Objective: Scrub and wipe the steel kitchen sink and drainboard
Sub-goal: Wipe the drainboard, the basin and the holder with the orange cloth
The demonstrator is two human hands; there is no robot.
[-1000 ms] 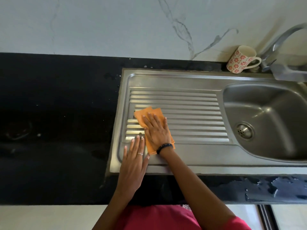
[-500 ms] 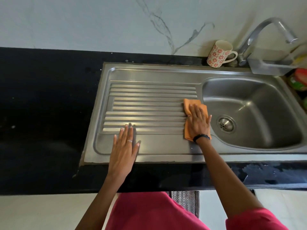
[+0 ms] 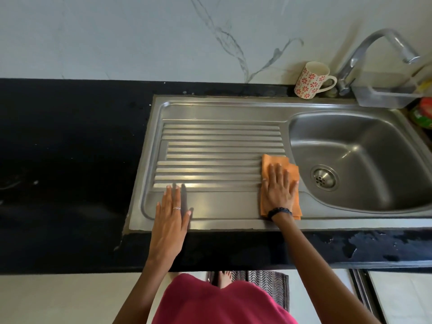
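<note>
The picture is rather dim and soft. Daylight seems to come from the upper side, and it gives pale reflections on the ridges of the drainboard point(image 3: 219, 155) and a bright streak inside the sink point(image 3: 355, 155). The black surface point(image 3: 70, 160) is very dark, and almost no detail shows on it. The left hand point(image 3: 169, 220) throws a short dark shadow to its right on the steel. The wide lens bends the straight lines near the edges. The faucet point(image 3: 383, 43) and the things in the right corner are blurred.
</note>
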